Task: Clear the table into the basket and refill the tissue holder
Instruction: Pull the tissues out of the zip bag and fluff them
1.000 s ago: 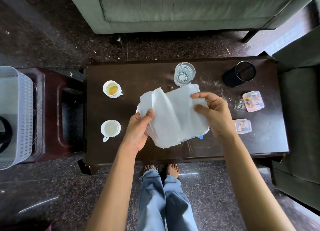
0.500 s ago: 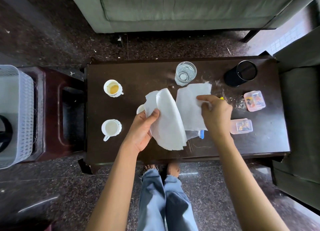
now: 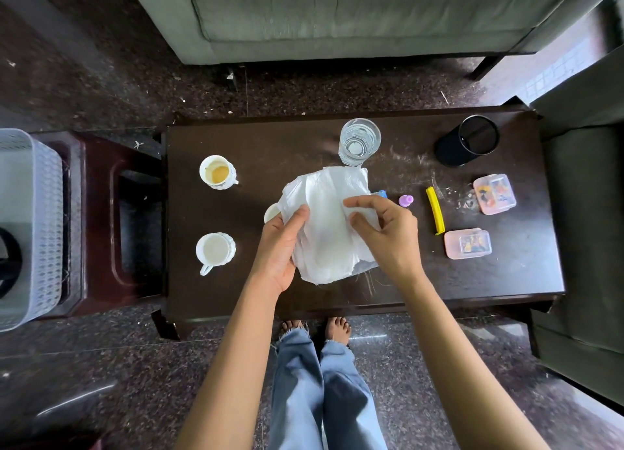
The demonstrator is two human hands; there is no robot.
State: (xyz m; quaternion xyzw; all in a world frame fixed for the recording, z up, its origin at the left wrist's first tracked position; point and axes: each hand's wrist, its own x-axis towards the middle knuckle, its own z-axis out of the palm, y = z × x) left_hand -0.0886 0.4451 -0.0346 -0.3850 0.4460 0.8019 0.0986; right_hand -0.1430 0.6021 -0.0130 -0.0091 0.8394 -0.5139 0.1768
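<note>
Tissues (image 3: 325, 238) closed back together, left hand (image 3: 280, 250) & right hand (image 3: 388, 237) gripping.

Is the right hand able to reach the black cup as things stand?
Probably yes: the black cup stands unblocked at the far right corner, though the right hand pinches the tissues.

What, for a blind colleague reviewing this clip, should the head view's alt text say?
The left hand and right hand hold a bundle of white tissues over a dark table. On it are white cups, a water glass, a black holder and two plastic boxes; a basket sits far left.
</note>
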